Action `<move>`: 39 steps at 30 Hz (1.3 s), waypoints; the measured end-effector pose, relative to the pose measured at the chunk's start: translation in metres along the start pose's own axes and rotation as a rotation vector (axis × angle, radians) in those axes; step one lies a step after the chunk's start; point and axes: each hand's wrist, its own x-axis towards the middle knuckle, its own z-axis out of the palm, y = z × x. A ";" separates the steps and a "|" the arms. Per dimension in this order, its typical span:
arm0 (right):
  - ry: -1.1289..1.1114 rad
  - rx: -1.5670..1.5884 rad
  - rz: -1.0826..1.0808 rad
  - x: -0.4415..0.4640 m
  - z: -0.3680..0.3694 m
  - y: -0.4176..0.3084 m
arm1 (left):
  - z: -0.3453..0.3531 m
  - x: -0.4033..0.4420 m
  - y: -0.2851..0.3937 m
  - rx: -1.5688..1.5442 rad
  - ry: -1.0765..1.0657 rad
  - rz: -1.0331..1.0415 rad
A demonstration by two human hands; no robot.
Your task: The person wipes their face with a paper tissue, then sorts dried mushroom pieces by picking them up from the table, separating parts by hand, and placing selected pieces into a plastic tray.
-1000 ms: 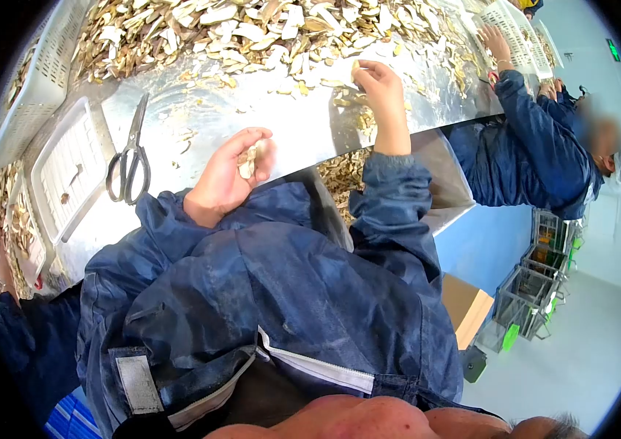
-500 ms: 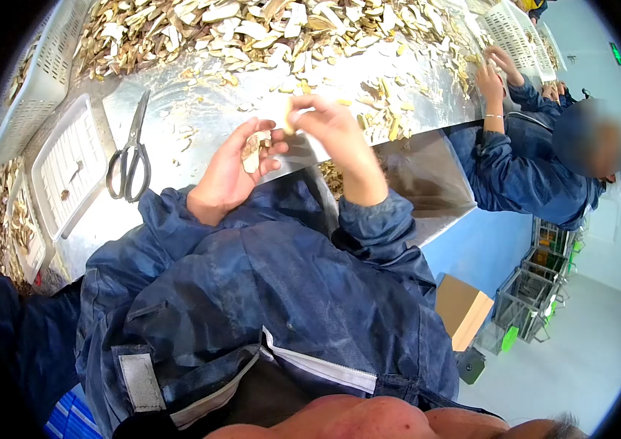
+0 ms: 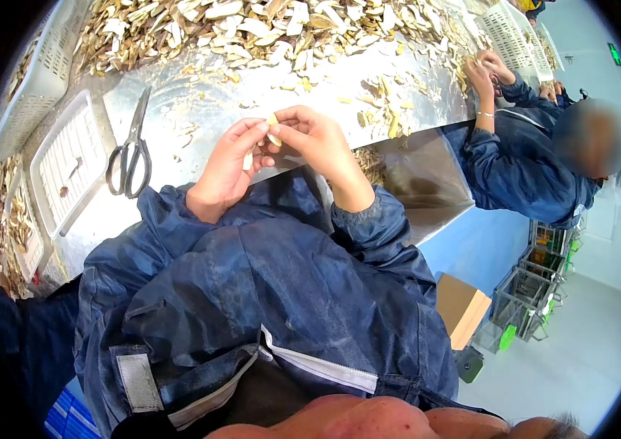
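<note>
My left hand point(image 3: 226, 164) is closed, with a pale mushroom slice point(image 3: 247, 160) showing at its palm and its thumb and fingertips raised. My right hand point(image 3: 318, 146) meets it just in front of the table edge. Between the fingertips of both hands is a small yellowish mushroom slice point(image 3: 274, 130), pinched by the right thumb and index finger. The fingers partly hide both slices. Beyond my hands, a large heap of dried mushroom slices point(image 3: 274, 33) covers the back of the metal table point(image 3: 171, 95). A smaller pile of yellowish slices point(image 3: 384, 106) lies to the right.
Black-handled scissors point(image 3: 131, 150) lie left of my hands, beside a shallow white tray point(image 3: 69, 164) with small bits in it. A white perforated basket point(image 3: 32, 95) stands at far left. On the right a co-worker point(image 3: 522, 154) handles slices near another basket point(image 3: 508, 33). A cardboard box point(image 3: 460, 311) is below.
My right hand has come down and left to meet my left hand, bringing the yellowish slice between both sets of fingertips. My left fingers have closed in. The co-worker's hands have shifted slightly left.
</note>
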 end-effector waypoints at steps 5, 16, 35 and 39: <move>0.012 0.064 0.048 0.000 0.000 -0.004 | 0.001 -0.002 0.002 0.050 0.010 0.020; 0.094 0.026 0.023 0.007 -0.023 -0.001 | -0.007 0.002 0.002 0.014 0.034 -0.010; 0.673 -1.336 -0.445 0.066 -0.081 0.023 | -0.012 0.001 0.011 -0.166 -0.041 0.019; 0.661 -1.183 -0.441 0.079 -0.064 0.005 | -0.017 0.008 0.002 -0.170 -0.084 -0.047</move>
